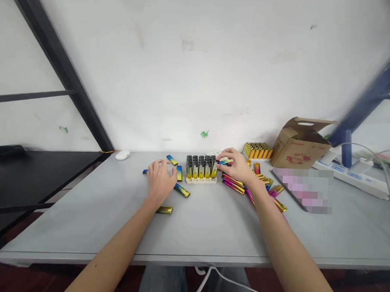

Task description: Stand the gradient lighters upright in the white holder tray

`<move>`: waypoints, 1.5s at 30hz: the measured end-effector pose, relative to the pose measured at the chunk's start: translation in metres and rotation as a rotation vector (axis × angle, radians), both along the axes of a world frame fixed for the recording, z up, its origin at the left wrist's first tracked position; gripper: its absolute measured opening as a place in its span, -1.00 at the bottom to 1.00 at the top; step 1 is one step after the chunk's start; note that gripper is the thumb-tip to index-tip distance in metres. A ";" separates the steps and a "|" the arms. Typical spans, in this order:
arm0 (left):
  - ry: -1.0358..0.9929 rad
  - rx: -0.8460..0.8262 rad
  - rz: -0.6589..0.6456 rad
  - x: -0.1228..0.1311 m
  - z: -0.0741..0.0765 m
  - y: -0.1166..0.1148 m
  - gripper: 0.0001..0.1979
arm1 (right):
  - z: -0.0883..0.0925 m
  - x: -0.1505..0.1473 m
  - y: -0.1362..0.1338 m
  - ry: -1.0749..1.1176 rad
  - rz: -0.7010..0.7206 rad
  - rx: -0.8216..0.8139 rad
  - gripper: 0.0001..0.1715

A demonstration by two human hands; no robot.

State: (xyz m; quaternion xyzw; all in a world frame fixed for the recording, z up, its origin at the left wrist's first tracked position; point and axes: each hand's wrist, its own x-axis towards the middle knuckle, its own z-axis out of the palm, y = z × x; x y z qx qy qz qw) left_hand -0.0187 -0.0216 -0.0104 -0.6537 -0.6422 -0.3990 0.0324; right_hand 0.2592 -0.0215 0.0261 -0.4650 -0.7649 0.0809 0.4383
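On the grey worktop [211, 224] a cream tray [201, 180] of upright lighters stands between the hands, and the right hand [237, 166] is at its right end, fingers pinched shut on one iridescent lighter [225, 161] held level, its long axis pointing left at the tray's top. The left hand [160, 179] rests palm-down just left of the tray, fingers loosely curled among loose lighters [181, 189] (whether it grips one I cannot tell). The cardboard box [300, 144] carries red print too small to read.
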 end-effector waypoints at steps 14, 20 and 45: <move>0.282 -0.252 -0.024 0.002 -0.015 0.002 -0.51 | 0.001 0.014 -0.003 -0.001 0.083 -0.180 -0.84; 0.292 -0.230 -0.009 0.002 -0.017 0.002 -0.50 | 0.001 0.010 -0.001 -0.060 0.078 -0.115 -0.85; 0.365 -0.199 -0.176 0.013 -0.015 -0.006 -0.48 | -0.024 -0.054 -0.008 0.053 -0.045 -0.302 -0.09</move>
